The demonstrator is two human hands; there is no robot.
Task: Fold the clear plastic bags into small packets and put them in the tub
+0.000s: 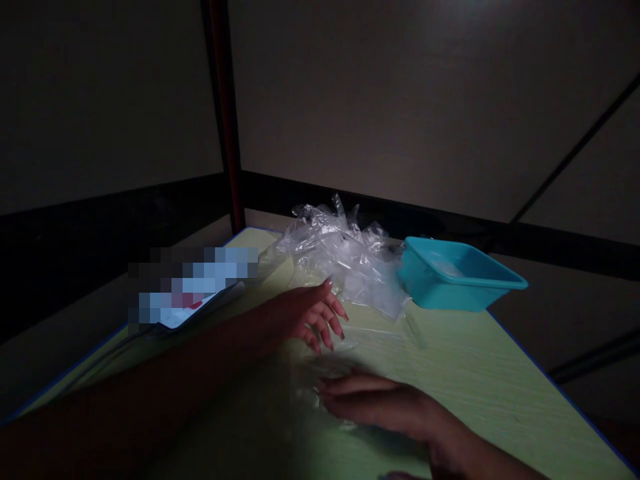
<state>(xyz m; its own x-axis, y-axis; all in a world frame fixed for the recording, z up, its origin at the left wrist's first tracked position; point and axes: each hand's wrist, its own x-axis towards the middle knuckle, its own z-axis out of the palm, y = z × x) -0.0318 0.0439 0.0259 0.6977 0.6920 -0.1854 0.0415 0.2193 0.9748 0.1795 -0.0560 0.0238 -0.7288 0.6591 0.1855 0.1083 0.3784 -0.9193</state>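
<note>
A clear plastic bag (320,373) lies on the pale green table (500,387) beneath and between my hands. My left hand (313,317) is above the bag's far part, its fingers apart and slightly curled, holding nothing. Lower and to the right, my right hand (375,400) stretches flat over the bag's near part, fingers extended and a little blurred; whether it presses on the plastic I cannot tell. Just beyond my left hand rises a heap of crumpled clear plastic bags (350,257).
At the table's right edge stands a turquoise plastic basin (450,293) with something pale inside. On the left lies a lit phone or tablet (180,317), partly pixelated, with a cable near it. Dark panels and a reddish post (225,100) stand behind the table.
</note>
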